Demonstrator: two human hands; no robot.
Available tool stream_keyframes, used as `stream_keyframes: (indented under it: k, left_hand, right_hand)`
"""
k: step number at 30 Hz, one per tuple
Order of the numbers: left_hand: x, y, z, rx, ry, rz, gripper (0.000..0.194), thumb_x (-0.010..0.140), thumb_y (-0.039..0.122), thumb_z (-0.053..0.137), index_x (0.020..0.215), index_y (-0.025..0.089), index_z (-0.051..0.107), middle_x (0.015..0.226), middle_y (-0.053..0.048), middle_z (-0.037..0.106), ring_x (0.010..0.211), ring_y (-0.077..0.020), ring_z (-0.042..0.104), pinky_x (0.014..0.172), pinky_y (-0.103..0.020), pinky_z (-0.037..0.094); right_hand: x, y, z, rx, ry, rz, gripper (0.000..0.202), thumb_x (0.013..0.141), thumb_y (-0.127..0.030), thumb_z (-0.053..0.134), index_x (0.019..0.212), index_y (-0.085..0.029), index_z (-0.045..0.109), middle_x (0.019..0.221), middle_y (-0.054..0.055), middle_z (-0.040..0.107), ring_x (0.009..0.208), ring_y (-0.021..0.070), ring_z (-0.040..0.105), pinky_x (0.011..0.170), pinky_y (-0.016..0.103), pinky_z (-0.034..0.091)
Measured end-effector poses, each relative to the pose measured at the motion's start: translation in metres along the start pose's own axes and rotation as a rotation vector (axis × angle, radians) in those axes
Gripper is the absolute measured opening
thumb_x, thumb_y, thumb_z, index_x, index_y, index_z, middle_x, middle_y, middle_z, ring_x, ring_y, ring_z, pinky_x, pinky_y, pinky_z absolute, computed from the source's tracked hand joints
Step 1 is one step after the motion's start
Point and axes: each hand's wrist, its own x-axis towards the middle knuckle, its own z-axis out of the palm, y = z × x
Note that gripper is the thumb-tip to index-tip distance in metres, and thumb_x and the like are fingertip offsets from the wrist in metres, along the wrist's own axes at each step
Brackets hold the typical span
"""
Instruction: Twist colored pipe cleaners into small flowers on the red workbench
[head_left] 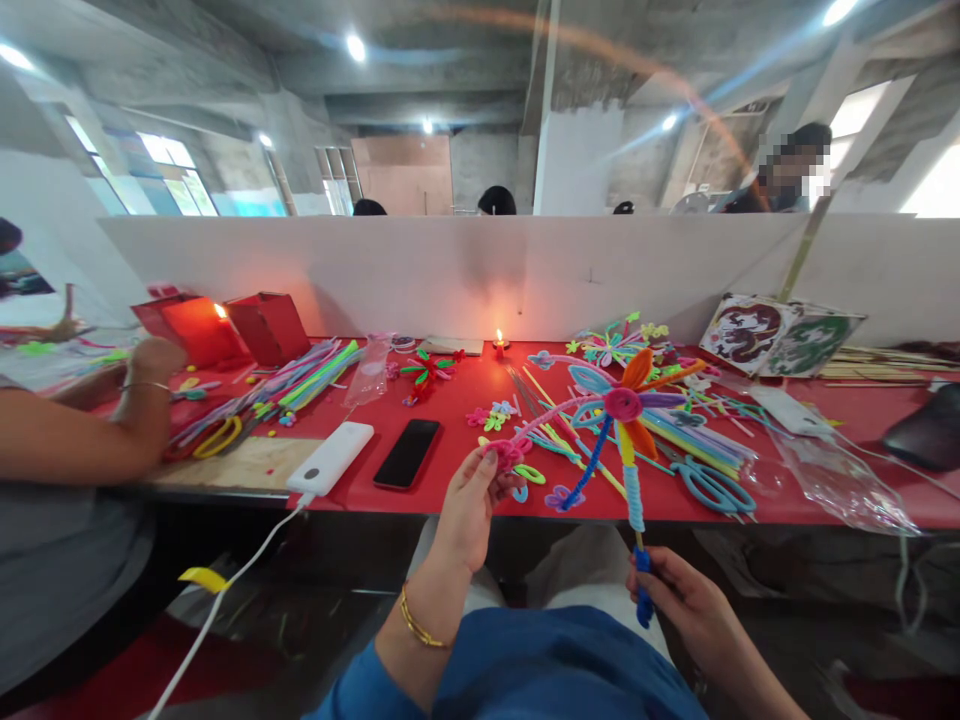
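Note:
A large pipe-cleaner flower [624,403] is held up over the table's front edge. It has a pink coiled centre, petals in orange, light blue and purple, and long arms tipped with small blossoms. My right hand [686,600] is closed round the dark blue wrapped lower end of its stem [643,590]. Out at the end of a pink arm, my left hand [472,500] pinches a small pink pipe-cleaner blossom [511,455]. Some of its fingers are hidden behind the blossom. Beneath the flower lie loose pipe cleaners [697,440] and blue-handled scissors [712,485].
A lit candle [499,345] burns at the back of the red table [465,400], before a white partition [420,270]. A phone [407,453] and a white power bank [331,458] with a cable lie left. A co-worker's arm [82,430] rests farther left, near yellow-handled scissors [218,438].

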Motion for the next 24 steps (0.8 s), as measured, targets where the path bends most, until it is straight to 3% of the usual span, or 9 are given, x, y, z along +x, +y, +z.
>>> stream_keyframes:
  k: [7,11,17,19,24]
  left_hand:
    - [-0.001,0.000,-0.001,0.036,0.011,-0.007,0.031,0.068,0.035,0.068,0.094,0.019,0.062,0.097,-0.005,0.066,0.076,-0.0145,0.063,0.058,-0.022,0.045]
    - [-0.002,-0.001,-0.001,0.081,0.003,-0.004,0.030,0.068,0.033,0.068,0.094,0.021,0.063,0.100,-0.004,0.064,0.078,-0.0141,0.061,0.058,-0.022,0.045]
    - [-0.006,-0.008,0.006,0.225,0.123,0.186,0.028,0.065,0.025,0.070,0.092,0.020,0.065,0.101,-0.003,0.063,0.098,-0.0146,0.055,0.077,-0.021,0.042]
    - [-0.010,-0.009,0.009,0.265,0.081,0.185,0.026,0.067,0.025,0.068,0.092,0.021,0.065,0.100,-0.003,0.064,0.097,-0.0149,0.054,0.078,-0.022,0.041]
    - [-0.020,-0.016,0.017,0.407,-0.163,0.115,0.022,0.072,0.031,0.064,0.090,0.018,0.065,0.091,-0.006,0.064,0.085,-0.0164,0.056,0.073,-0.025,0.043]
  right_hand:
    - [-0.002,-0.008,-0.001,0.081,0.002,0.028,0.037,0.072,-0.055,0.055,0.073,-0.018,0.060,0.062,0.003,0.058,0.058,0.0156,0.054,0.054,0.026,0.045]
    - [-0.003,-0.009,-0.001,0.100,-0.010,0.014,0.035,0.073,-0.052,0.055,0.071,-0.017,0.060,0.062,0.003,0.058,0.057,0.0146,0.053,0.055,0.026,0.044]
    - [-0.005,-0.006,-0.001,0.139,-0.018,0.007,0.031,0.075,-0.048,0.056,0.073,-0.017,0.061,0.064,0.003,0.058,0.058,0.0142,0.052,0.055,0.025,0.044]
    - [-0.005,-0.005,-0.001,0.123,-0.024,0.008,0.031,0.076,-0.048,0.055,0.073,-0.017,0.061,0.064,0.003,0.058,0.058,0.0141,0.052,0.056,0.025,0.044]
    - [-0.006,-0.004,0.000,0.043,-0.082,0.012,0.036,0.075,-0.052,0.052,0.074,-0.017,0.061,0.064,0.004,0.059,0.060,0.0157,0.054,0.059,0.026,0.045]
